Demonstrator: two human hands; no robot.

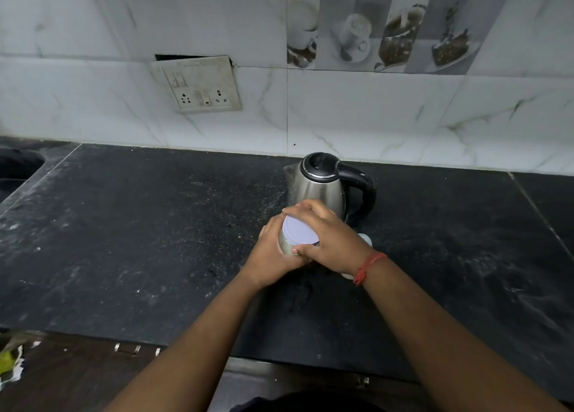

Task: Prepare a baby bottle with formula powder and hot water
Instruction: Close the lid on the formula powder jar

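Observation:
A round metal formula tin (287,244) with a pale lilac lid (299,231) stands on the black counter (139,241) in front of a steel electric kettle (320,185) with a black lid and handle. My left hand (270,253) wraps around the tin's side. My right hand (326,237) grips the lid from above, fingers over its far edge and thumb at its near edge. A small pale object, perhaps the baby bottle (366,239), peeks out behind my right wrist and is mostly hidden.
A tiled wall with a switch and socket plate (198,85) rises behind the counter. A dark sink recess (18,166) lies at the far left. The counter's front edge runs just ahead of my body.

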